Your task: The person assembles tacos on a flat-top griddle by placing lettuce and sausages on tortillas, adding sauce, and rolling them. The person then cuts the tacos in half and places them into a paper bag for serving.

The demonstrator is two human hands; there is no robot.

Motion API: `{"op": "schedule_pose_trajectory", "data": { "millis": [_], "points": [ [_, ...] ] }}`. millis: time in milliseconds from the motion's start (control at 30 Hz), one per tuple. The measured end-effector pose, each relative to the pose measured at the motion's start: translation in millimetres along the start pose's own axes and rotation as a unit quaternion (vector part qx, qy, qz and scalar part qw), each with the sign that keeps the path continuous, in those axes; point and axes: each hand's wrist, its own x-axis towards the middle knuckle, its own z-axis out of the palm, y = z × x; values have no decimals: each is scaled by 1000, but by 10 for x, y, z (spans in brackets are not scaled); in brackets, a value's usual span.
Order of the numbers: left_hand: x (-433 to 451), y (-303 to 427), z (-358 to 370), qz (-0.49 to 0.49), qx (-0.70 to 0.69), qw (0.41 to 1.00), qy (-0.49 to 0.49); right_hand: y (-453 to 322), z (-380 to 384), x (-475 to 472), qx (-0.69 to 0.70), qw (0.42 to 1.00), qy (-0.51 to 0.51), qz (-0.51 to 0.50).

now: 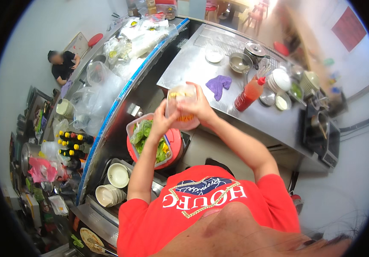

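Observation:
Both hands hold a translucent plastic container [178, 93] up in front of the body, above the floor between the two counters. Yellow and orange patches show on or in it; what they are cannot be told. My left hand [162, 122] grips its left side, fingers bent against it. My right hand [199, 106] wraps its right side and top, with some fingers across the front. Below and left of the container, a plastic tub of leafy greens [143, 138] rests on a round red container [175, 141]. A green-tinted plastic bag lies among the leaves.
A steel table [184, 70] at the right bears a purple cloth [218, 86], a red squeeze bottle [248, 96], pans and stacked bowls. A blue-edged counter [117, 99] at the left carries plastic bags and bottles. Bowls [107, 195] stand lower left. Another person [62, 67] is beyond the counter.

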Motion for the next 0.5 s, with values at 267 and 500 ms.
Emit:
{"op": "schedule_pose_trajectory", "data": {
  "millis": [267,500],
  "points": [
    [1050,-301,-460,22,28,987,154,14,-1227,2697,-40,989,52,-129],
    [41,-1719,-139,-269,-53,920,281,711,-3056,4645,-135,950,254,-121]
  ]
}}
